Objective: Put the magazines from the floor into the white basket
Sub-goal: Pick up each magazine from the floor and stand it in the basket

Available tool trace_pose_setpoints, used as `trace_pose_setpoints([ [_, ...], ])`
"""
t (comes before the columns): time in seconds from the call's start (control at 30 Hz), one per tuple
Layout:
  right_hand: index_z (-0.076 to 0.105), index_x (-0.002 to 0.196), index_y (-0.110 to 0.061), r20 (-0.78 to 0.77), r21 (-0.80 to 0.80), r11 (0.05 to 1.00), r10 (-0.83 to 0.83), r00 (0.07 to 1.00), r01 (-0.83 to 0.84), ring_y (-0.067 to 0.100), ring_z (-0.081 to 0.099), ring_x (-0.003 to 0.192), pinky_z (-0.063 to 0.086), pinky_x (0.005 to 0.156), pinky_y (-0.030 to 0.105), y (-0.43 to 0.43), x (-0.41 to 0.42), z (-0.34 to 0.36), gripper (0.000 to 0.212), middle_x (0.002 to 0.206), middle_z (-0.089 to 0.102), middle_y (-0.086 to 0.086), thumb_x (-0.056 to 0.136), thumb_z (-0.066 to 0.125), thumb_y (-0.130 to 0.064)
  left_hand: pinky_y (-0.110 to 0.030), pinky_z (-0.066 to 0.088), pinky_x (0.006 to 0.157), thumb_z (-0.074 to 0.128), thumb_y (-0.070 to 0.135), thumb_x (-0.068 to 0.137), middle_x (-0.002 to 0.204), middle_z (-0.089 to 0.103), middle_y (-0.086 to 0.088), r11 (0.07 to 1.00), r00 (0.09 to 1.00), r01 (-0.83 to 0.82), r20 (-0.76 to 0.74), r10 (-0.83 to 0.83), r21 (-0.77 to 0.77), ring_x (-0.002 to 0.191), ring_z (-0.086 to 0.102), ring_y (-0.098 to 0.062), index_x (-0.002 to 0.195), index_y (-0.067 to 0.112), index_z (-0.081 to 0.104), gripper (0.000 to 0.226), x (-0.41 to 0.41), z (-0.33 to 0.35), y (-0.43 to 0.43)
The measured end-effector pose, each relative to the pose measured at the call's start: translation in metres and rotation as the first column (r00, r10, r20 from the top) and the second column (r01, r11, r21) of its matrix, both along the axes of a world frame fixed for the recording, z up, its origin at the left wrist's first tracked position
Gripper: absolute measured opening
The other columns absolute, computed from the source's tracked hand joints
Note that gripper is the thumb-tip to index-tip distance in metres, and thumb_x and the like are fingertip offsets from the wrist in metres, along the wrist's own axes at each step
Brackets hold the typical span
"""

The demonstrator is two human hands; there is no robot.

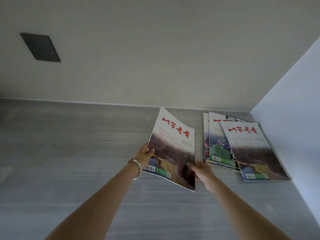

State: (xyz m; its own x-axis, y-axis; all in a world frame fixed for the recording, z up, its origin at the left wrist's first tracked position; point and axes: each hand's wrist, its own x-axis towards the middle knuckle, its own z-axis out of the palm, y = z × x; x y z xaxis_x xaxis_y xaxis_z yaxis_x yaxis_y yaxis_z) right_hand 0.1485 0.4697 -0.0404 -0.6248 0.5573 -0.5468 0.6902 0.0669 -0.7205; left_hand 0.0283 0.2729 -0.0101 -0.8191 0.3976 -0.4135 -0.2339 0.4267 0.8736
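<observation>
I hold one magazine (173, 146) with a white top, red title and brown landscape cover, lifted off the grey floor and slightly bent. My left hand (144, 155), with a bead bracelet on the wrist, grips its left edge. My right hand (201, 170) grips its lower right corner. To the right, a loose stack of several magazines (249, 149) lies flat on the floor in the corner; the top one has the same cover. The white basket is not in view.
A pale wall (155, 58) runs across the back, with a dark rectangular plate (40, 47) on it at upper left. A white panel (294, 118) closes off the right side next to the stack. Grey floor (69, 161) spreads to the left.
</observation>
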Motion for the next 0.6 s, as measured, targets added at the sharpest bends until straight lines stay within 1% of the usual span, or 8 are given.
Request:
trace_pose_setpoints([
  [0.03,0.066,0.084,-0.007,-0.018,-0.026,1.0,0.016,1.0,-0.016,0.024,0.056,0.07,0.046,0.068,0.034,-0.004,-0.005,0.003,0.018,0.079,0.06,0.016,0.085,0.066,-0.025,-0.015,0.042,0.065,0.043,0.007,0.093,0.068,0.041,-0.01,1.0,1.0,0.005,-0.013,-0.005,0.011,0.069,0.044,-0.021,0.124,-0.006,0.044,0.033,-0.004,0.006,-0.009],
  [0.07,0.066,0.086,-0.008,-0.052,-0.069,0.997,0.031,0.998,-0.034,0.023,0.057,0.071,0.048,0.07,0.033,-0.009,-0.011,0.007,0.018,0.08,0.06,0.014,0.086,0.065,-0.026,-0.014,0.04,0.063,0.043,0.007,0.093,0.071,0.04,-0.008,0.999,1.0,0.002,-0.014,-0.001,0.041,0.069,0.041,-0.019,0.121,-0.004,0.046,0.029,-0.008,0.011,-0.019],
  [0.13,0.065,0.1,-0.009,-0.16,-0.235,0.97,0.029,0.987,-0.067,0.02,0.065,0.084,0.054,0.076,0.03,-0.024,-0.03,0.017,0.02,0.095,0.067,0.011,0.088,0.063,-0.024,-0.024,0.04,0.076,0.043,0.007,0.093,0.088,0.045,-0.011,0.993,1.0,-0.022,-0.008,0.023,0.112,0.085,0.043,-0.019,0.117,0.002,0.048,0.025,-0.017,0.026,-0.044],
  [0.2,0.062,0.11,-0.009,-0.265,-0.436,0.894,-0.023,0.964,-0.099,0.016,0.068,0.091,0.055,0.073,0.027,-0.044,-0.054,0.031,0.021,0.106,0.068,0.01,0.091,0.057,-0.018,-0.022,0.043,0.079,0.041,0.004,0.093,0.095,0.049,-0.008,0.978,0.998,-0.07,0.01,0.07,0.198,0.087,0.048,-0.017,0.114,0.006,0.048,0.022,-0.026,0.042,-0.072],
  [0.27,0.055,0.122,-0.004,-0.315,-0.538,0.834,-0.066,0.947,-0.121,0.026,0.063,0.107,0.051,0.091,0.037,-0.069,-0.082,0.047,0.032,0.118,0.063,0.015,0.091,0.056,-0.012,-0.015,0.045,0.074,0.039,0.002,0.094,0.092,0.05,-0.004,0.961,0.993,-0.116,0.013,0.116,0.253,0.082,0.049,-0.014,0.102,0.014,0.049,0.017,-0.033,0.055,-0.105],
  [0.33,0.052,0.126,-0.005,-0.351,-0.544,0.822,-0.039,0.936,-0.169,0.032,0.057,0.117,0.043,0.103,0.046,-0.099,-0.109,0.066,0.036,0.124,0.061,0.016,0.091,0.056,-0.009,-0.017,0.046,0.076,0.039,0.005,0.094,0.096,0.052,-0.004,0.947,0.986,-0.163,0.018,0.165,0.278,0.09,0.05,-0.016,0.102,0.016,0.049,0.017,-0.04,0.068,-0.143],
  [0.47,0.058,0.111,-0.017,-0.445,-0.45,0.833,0.105,0.889,-0.323,0.03,0.059,0.114,0.045,0.1,0.05,-0.174,-0.152,0.107,0.025,0.12,0.063,0.011,0.089,0.057,-0.005,-0.016,0.051,0.073,0.046,0.01,0.092,0.111,0.06,-0.002,0.89,0.948,-0.318,0.079,0.31,0.326,0.093,0.059,-0.013,0.121,0.01,0.05,0.029,-0.05,0.088,-0.232],
  [0.6,0.057,0.12,-0.019,-0.534,-0.343,0.814,0.242,0.81,-0.47,0.026,0.061,0.109,0.047,0.098,0.049,-0.257,-0.187,0.145,0.036,0.12,0.065,0.009,0.087,0.061,-0.007,-0.033,0.055,0.081,0.051,0.008,0.089,0.113,0.062,-0.02,0.795,0.888,-0.456,0.15,0.434,0.4,0.1,0.061,-0.03,0.119,0.001,0.051,0.031,-0.06,0.114,-0.324],
])
